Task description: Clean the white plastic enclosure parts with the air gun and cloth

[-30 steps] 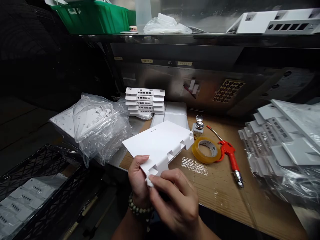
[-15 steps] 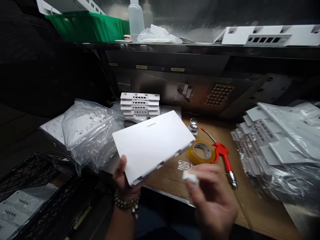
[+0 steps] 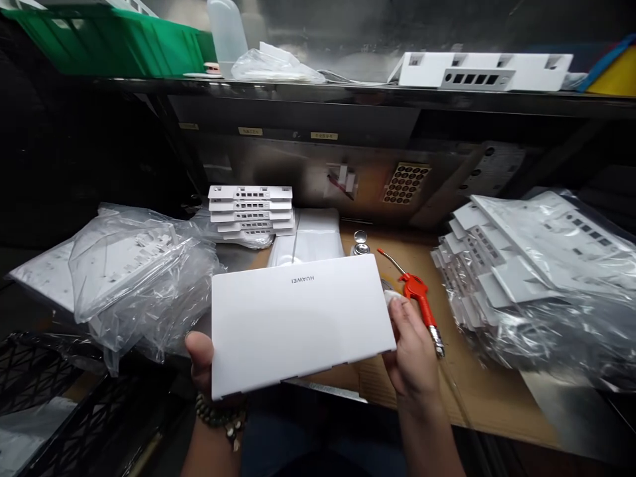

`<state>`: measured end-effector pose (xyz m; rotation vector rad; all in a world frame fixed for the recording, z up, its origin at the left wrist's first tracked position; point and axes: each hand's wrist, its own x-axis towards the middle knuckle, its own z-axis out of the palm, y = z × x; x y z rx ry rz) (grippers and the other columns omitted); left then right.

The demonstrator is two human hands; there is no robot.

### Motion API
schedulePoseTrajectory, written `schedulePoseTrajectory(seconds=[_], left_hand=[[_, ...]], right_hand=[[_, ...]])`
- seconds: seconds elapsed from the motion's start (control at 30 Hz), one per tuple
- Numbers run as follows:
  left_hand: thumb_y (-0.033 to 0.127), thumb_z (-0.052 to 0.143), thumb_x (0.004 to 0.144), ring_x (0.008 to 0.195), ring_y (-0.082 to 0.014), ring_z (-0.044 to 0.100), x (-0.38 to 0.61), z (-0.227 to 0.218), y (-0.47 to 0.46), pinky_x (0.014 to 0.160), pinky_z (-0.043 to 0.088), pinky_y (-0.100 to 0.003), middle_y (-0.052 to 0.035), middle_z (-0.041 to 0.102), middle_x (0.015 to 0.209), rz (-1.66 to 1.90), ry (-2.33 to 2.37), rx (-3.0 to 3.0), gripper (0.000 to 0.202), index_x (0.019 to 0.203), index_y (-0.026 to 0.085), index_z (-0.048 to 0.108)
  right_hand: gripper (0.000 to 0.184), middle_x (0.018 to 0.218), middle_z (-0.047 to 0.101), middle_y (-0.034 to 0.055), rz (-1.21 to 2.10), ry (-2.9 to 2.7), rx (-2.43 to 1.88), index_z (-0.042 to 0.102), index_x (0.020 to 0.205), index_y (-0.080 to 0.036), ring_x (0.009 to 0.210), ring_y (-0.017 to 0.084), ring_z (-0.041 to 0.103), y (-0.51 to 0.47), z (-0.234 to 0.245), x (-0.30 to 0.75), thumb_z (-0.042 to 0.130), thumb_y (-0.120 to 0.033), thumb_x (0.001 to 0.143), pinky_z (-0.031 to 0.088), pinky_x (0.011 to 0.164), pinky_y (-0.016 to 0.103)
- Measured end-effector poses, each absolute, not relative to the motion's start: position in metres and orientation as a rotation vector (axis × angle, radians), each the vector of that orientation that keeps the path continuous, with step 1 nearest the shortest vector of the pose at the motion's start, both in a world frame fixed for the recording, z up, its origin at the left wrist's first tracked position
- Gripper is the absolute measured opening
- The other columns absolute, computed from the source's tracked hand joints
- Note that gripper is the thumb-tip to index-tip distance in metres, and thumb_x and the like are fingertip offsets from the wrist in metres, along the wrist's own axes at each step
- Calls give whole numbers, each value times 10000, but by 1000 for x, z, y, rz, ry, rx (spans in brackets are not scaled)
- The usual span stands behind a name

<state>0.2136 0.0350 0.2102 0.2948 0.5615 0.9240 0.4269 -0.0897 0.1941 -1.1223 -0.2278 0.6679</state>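
In front of me is a white plastic router cover (image 3: 298,331), its smooth face up and the HUAWEI lettering upside down. My left hand (image 3: 201,361) is closed on its left edge, thumb at the side and the other fingers hidden beneath. My right hand (image 3: 412,341) is at the cover's right edge. Between its fingers shows a small white wad of cloth (image 3: 391,295); whether these fingers also grip the cover is hard to tell. Just beyond that hand lies a red air blow gun (image 3: 416,289). The cover hides most of the tape roll.
Bagged white housings (image 3: 497,265) are piled at right, and a plastic-wrapped stack (image 3: 124,265) at left. Further back stand stacked covers (image 3: 251,207) and a small metal-lidded pot (image 3: 361,245). Overhead, a shelf (image 3: 298,89) carries a green bin (image 3: 109,46). A black crate (image 3: 74,424) sits low left.
The cover has come lower and turned nearly level. My right hand, with the white wad, has moved up to the cover's right edge. The view has shifted to the right.
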Motion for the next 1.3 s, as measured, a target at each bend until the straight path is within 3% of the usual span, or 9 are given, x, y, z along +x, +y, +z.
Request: schedulePoseTrajectory(seconds=[0.17,0.27,0.4,0.5,0.63,0.93,1.03,1.17,1.3], left_hand=[[661,99,1004,921,-251,779,210,197,40,735,620,-329,-62,804,1055,866,478,300,726,1477,324,535],[693,182,997,1091,-258,738,213,184,44,919,589,-363,-65,767,1221,823,254,342,705,1540,329,446],[794,332,925,1280,-301,633,221,169,46,1217,334,-473,-69,665,1401,754,-80,471,818,1609,350,268],[787,296,939,1439,-320,469,223,164,48,1265,222,-512,-49,625,1456,731,-65,492,775,1591,368,323],[811,353,913,1496,-323,376,216,161,52,1270,224,-485,-37,607,1481,650,-29,476,773,1507,338,500],[861,669,681,1319,-424,573,204,171,65,1051,531,-520,-46,761,1229,684,478,609,786,1236,307,722],[725,833,622,1125,-402,693,209,181,75,883,624,-445,-69,797,1061,738,718,796,710,1133,237,766],[500,890,703,833,-260,756,205,184,80,648,617,-258,-55,805,883,830,788,1192,404,980,217,809],[332,809,835,904,-217,760,197,190,74,818,602,-236,-21,816,958,892,532,1714,131,956,285,827]], right_hand=[[407,987,747,12,665,-239,-1147,625,1021,-228,864,189,704,-89,194,427,745,-577,849,560,692,269],[405,976,744,10,658,-233,-1140,632,1013,-228,875,185,697,-90,193,428,758,-573,842,555,703,263],[420,967,741,6,661,-184,-1136,652,1022,-232,870,180,691,-91,190,429,783,-575,816,548,684,249],[440,940,737,3,644,-163,-1153,667,1029,-230,847,177,689,-92,188,430,794,-583,800,543,660,242],[450,924,732,2,638,-170,-1162,672,1045,-227,817,170,686,-92,187,431,785,-591,806,537,645,239],[368,912,720,9,531,-298,-1170,604,1044,-225,757,148,666,-93,187,426,690,-556,909,521,616,241],[281,935,723,14,415,-436,-1233,585,1064,-232,721,127,660,-96,183,428,626,-495,975,522,608,237],[234,1046,732,35,61,-528,-1376,564,1145,-244,844,135,716,-100,182,435,630,-405,989,564,753,266],[252,1029,726,13,344,-461,-1241,527,1108,-258,490,69,612,-102,190,441,593,-474,995,427,408,192]])
